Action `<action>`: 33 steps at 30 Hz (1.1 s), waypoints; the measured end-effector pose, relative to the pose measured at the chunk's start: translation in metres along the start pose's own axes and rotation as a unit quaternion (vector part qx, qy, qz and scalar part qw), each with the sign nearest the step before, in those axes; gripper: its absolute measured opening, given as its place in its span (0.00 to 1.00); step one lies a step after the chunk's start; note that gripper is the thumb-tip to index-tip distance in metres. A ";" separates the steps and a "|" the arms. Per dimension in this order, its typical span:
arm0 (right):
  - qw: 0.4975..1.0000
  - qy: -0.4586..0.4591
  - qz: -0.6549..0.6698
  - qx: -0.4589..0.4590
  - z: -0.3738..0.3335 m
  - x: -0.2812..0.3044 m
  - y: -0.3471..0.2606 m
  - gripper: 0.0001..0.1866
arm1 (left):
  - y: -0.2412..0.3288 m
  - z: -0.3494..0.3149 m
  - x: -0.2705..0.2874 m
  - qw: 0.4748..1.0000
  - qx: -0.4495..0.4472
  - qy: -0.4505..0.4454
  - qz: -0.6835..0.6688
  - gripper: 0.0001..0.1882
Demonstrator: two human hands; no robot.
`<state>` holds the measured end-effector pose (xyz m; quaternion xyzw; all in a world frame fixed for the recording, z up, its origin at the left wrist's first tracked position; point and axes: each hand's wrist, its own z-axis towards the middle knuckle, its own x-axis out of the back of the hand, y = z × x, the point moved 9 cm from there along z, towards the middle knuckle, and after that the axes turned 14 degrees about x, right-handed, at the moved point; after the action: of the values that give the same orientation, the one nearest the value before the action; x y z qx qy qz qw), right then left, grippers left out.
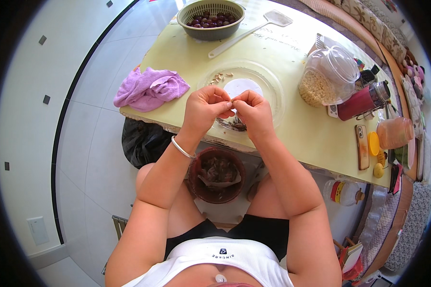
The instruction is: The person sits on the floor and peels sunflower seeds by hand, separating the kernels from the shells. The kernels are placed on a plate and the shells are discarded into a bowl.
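My left hand (202, 111) and my right hand (255, 114) meet fingertip to fingertip over a round transparent plastic tray (274, 82). Both are closed in a pinch on something tiny between thumbs and forefingers, too small and covered to make out. Pale kernels (218, 78) lie at the tray's far left, beside a white round patch (244, 86). Below my fingers, at the near side of the tray, sits a small pile of dark, thin pieces like seeds or husks (236, 125). A silver bangle (181, 147) circles my left wrist.
A purple cloth (151, 89), a basket of dark round fruit (210, 33) and a white fly swatter (246, 36) lie around the tray. Right stand a jar of pale kernels (316, 88), red bottle (361, 101) and phone (362, 147). A bin (196, 184) is between my knees.
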<state>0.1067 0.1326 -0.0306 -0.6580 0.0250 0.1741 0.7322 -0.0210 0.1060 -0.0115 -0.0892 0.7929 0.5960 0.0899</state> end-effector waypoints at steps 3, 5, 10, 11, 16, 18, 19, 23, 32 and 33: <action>1.000 0.001 -0.015 0.010 0.000 -0.001 -0.003 0.03 | 0.000 0.000 0.001 1.000 -0.006 0.012 -0.005 0.05; 1.000 -0.001 -0.020 0.011 0.000 0.000 -0.004 0.03 | 0.003 -0.002 0.000 0.999 -0.028 0.039 0.022 0.03; 1.000 0.002 -0.028 0.009 0.001 0.001 0.000 0.03 | 0.024 -0.018 -0.005 0.956 -0.173 0.133 0.196 0.02; 1.000 0.002 -0.027 0.003 0.001 0.001 0.001 0.04 | 0.027 -0.021 -0.008 0.940 -0.189 0.145 0.245 0.02; 0.999 0.013 -0.036 0.011 0.002 0.003 0.002 0.04 | 0.036 -0.028 -0.016 0.894 -0.227 0.165 0.349 0.04; 0.999 0.023 -0.038 0.018 0.001 0.003 0.001 0.04 | 0.029 -0.021 -0.010 0.954 -0.148 0.123 0.231 0.04; 0.999 0.019 -0.033 0.011 0.001 0.002 0.001 0.04 | 0.023 -0.017 -0.007 0.974 -0.107 0.101 0.169 0.04; 1.000 0.011 -0.023 -0.007 0.000 0.001 0.002 0.04 | 0.019 -0.012 -0.002 0.983 -0.067 0.085 0.147 0.04; 0.999 0.003 -0.007 -0.031 0.000 -0.001 0.005 0.04 | 0.023 -0.017 -0.002 0.957 -0.153 0.127 0.211 0.07; 0.999 0.002 -0.001 -0.039 0.000 -0.001 0.006 0.04 | 0.024 -0.019 -0.003 0.950 -0.173 0.141 0.219 0.07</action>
<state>0.1042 0.1333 -0.0357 -0.6864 0.0194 0.1725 0.7062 -0.0245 0.0945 0.0172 -0.0106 0.6824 0.7101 -0.1730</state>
